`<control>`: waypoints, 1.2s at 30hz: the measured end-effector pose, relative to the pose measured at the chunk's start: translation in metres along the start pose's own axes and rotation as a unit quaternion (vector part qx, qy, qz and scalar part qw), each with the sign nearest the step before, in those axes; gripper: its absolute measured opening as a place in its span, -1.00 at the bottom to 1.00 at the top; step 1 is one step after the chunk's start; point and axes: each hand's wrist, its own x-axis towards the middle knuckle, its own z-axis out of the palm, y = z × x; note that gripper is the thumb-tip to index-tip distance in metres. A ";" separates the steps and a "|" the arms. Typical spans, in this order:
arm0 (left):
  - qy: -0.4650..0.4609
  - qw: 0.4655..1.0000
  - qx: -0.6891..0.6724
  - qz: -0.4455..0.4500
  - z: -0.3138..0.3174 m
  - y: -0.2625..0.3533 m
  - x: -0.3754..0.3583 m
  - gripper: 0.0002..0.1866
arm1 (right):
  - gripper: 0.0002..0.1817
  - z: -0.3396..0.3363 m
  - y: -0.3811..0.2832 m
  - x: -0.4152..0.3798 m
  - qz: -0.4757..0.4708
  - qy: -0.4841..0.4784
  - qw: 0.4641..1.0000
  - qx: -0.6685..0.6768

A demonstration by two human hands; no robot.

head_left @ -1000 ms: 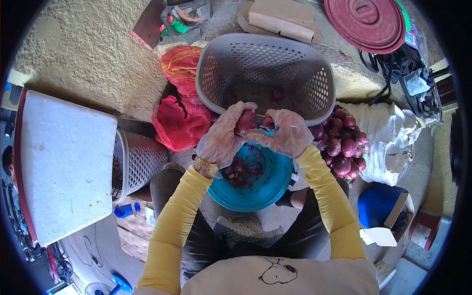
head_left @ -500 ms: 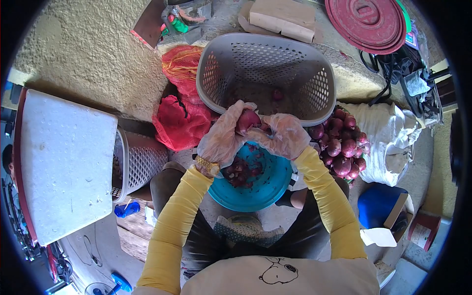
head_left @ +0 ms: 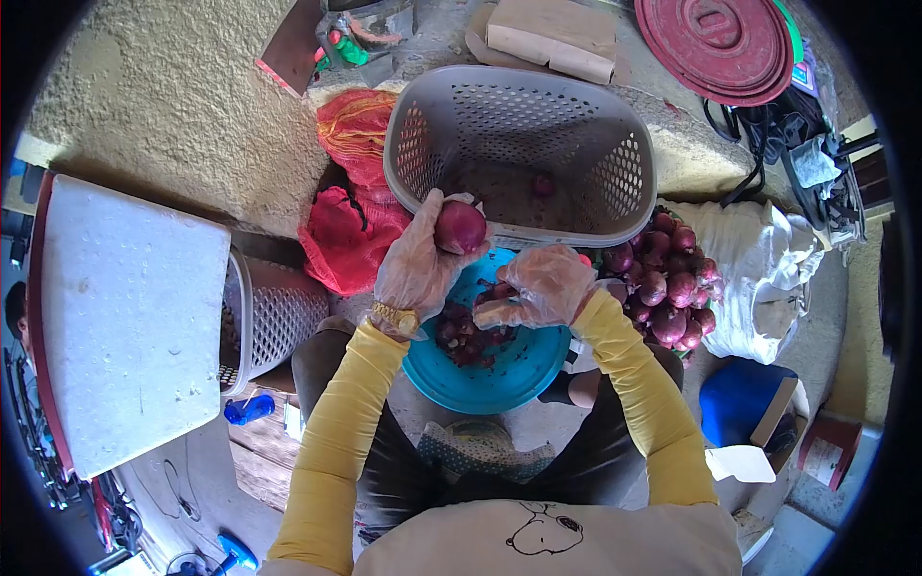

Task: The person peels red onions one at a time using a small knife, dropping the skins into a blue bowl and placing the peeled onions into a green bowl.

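Note:
My left hand (head_left: 420, 254), in a clear plastic glove, grips a peeled-looking red onion (head_left: 461, 228) just in front of the grey basket (head_left: 538, 235). Lower and to the right, my gloved right hand (head_left: 549, 285) is over the blue basin (head_left: 485, 384). Its fingers are curled, with dark red onion skin (head_left: 500, 290) between them; exactly how they hold it is hard to see. Reddish skins and scraps (head_left: 466, 338) lie in the basin. Inside the basket rests a small red onion (head_left: 543, 184).
A heap of red onions (head_left: 672, 288) lies at the right beside a white sack (head_left: 759, 269). Red mesh bags (head_left: 355, 235) are left of the basket. Farther left stand a white-topped box (head_left: 134, 317) and another perforated basket (head_left: 283, 317). A red lid (head_left: 715, 48) lies at the back right.
My hands have parted. The left one has turned the onion upward beside the basket rim, while the right has come away from it and down over the basin.

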 end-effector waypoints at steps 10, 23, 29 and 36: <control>0.039 0.995 -0.088 -0.023 0.021 0.008 -0.004 -0.59 | -0.25 -0.011 -0.008 0.006 0.083 -0.027 0.996 -0.026; -0.026 0.996 -0.079 -0.039 0.012 -0.006 -0.004 -0.49 | -0.30 -0.004 0.001 0.010 0.136 0.166 0.976 -0.043; -0.024 0.993 -0.100 -0.064 0.012 -0.009 -0.002 -0.45 | -0.34 0.009 0.011 0.005 0.099 0.204 0.974 -0.028; 0.010 0.997 -0.059 -0.042 0.012 -0.010 -0.003 -0.49 | -0.38 -0.004 -0.002 0.013 0.067 0.117 0.991 -0.017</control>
